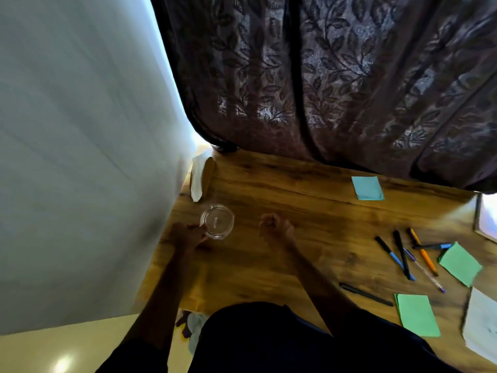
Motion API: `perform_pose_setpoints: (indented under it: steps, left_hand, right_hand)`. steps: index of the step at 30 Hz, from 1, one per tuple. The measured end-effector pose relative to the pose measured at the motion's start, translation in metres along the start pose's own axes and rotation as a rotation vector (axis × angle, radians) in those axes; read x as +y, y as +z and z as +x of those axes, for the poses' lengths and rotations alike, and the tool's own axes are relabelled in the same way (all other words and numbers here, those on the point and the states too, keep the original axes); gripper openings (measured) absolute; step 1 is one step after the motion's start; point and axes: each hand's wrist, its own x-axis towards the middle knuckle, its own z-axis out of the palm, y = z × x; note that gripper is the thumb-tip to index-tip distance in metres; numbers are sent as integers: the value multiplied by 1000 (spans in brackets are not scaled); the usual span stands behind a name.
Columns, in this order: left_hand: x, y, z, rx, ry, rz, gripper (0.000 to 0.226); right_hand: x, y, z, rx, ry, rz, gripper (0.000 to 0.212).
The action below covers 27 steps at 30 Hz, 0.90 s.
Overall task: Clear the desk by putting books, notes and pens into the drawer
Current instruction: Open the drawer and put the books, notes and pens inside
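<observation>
My left hand (pixel 188 234) grips the near left side of a clear glass (pixel 217 221) standing on the wooden desk (pixel 309 216). My right hand (pixel 275 227) rests as a closed fist on the desk just right of the glass, holding nothing I can see. Several pens (pixel 411 254) lie scattered at the right, and a black pen (pixel 365 294) lies nearer me. A blue note pad (pixel 367 187) sits at the back, with green note pads at the right (pixel 460 263) and near right (pixel 417 314). A white notebook (pixel 481 324) lies at the right edge. No drawer is visible.
A dark leaf-patterned curtain (pixel 322 76) hangs behind the desk. A pale wall (pixel 80 157) runs along the left. A white folded cloth (pixel 198 179) lies at the desk's back left corner. A framed object (pixel 486 219) sits at the far right edge.
</observation>
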Motion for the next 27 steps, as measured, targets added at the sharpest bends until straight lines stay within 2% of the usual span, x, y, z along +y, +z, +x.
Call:
perform_pose_setpoints:
  steps: [2,4,6,13,17,22,25,27]
  left_hand:
    - [8,-16,0,80,92,199,36]
    - [10,-28,11,99,143,253,43]
    - [12,-36,18,124,177,306,40]
    - [10,-41,16,183,187,322,29]
    - [2,-39,20,198,180,298,27]
    - [-1,-37,14,201,221,344,30]
    - [6,-33,-16,280,269,581,35]
    - [9,-28,-34,355,406,713,29]
  right_hand:
    - [-1,1,-4,-29,27,-3,26]
    - [0,2,-7,-57,41,7,22]
    - [0,1,-11,-58,52,2,19]
    - [27,12,6,-133,111,32,19]
    - [2,3,-11,-91,26,-13,14]
    - [-6,3,-14,-95,28,-9,16]
    - [-4,0,-12,-101,36,29,13]
    - [-1,-5,-11,-93,43,66,14]
